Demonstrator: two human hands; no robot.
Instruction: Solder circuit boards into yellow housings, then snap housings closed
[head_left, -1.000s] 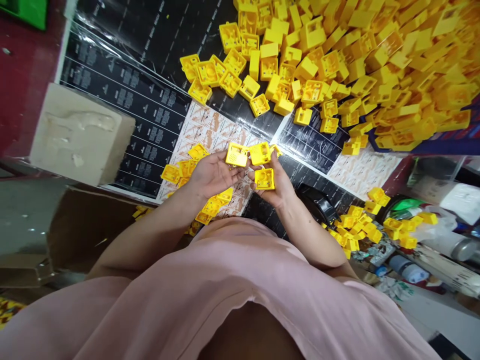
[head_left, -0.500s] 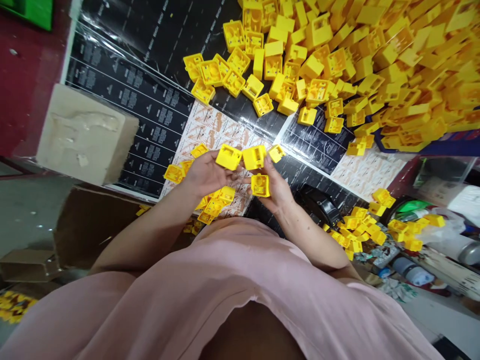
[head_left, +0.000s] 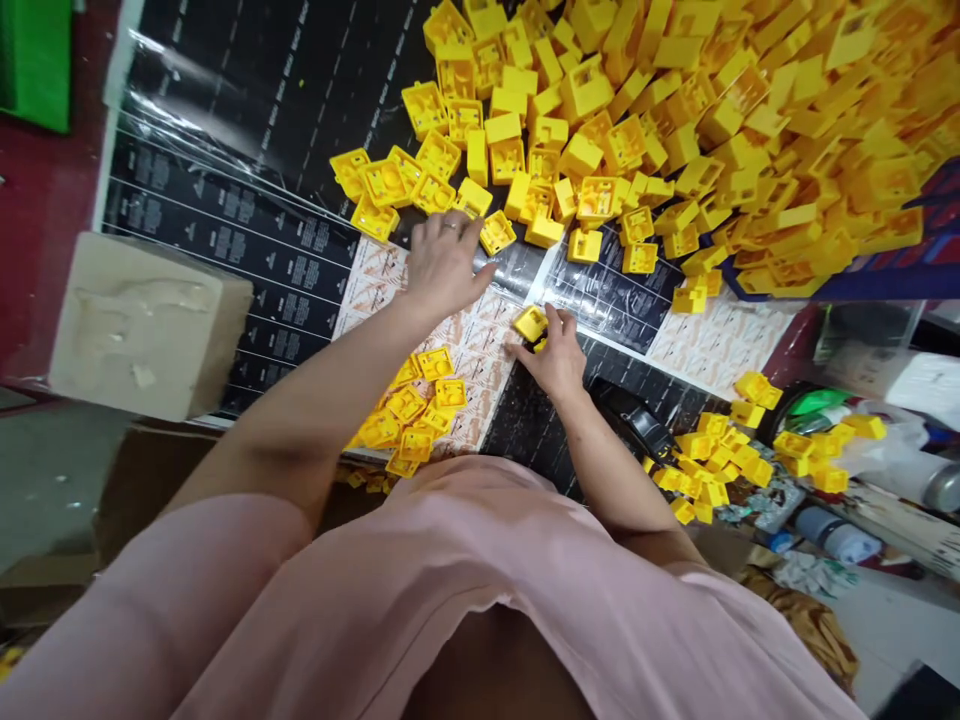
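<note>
My left hand (head_left: 446, 262) reaches forward to the near edge of a large heap of small yellow plastic boxes (head_left: 600, 200). Its fingers are stretched out, with the tips at a yellow box (head_left: 472, 198); the thumb stands apart. Further right and nearer to me, my right hand (head_left: 559, 358) has a yellow plastic box (head_left: 530, 322) between thumb and fingers. Part of another yellow piece (head_left: 540, 345) shows under that hand, mostly hidden. Close to my body, below my left forearm, lies a smaller group of open yellow boxes (head_left: 409, 405).
A beige block (head_left: 150, 325) stands on the left of the black-sheeted table (head_left: 247, 190). A black object (head_left: 634, 415) lies right of my right forearm, beside more yellow pieces (head_left: 712, 460). Bottles and bags crowd the far right. A green bin (head_left: 36, 65) is at upper left.
Both hands were close together, holding yellow boxes. My left hand has let go of its box and moved forward to the heap. My right hand stays near its place, lower over the table.
</note>
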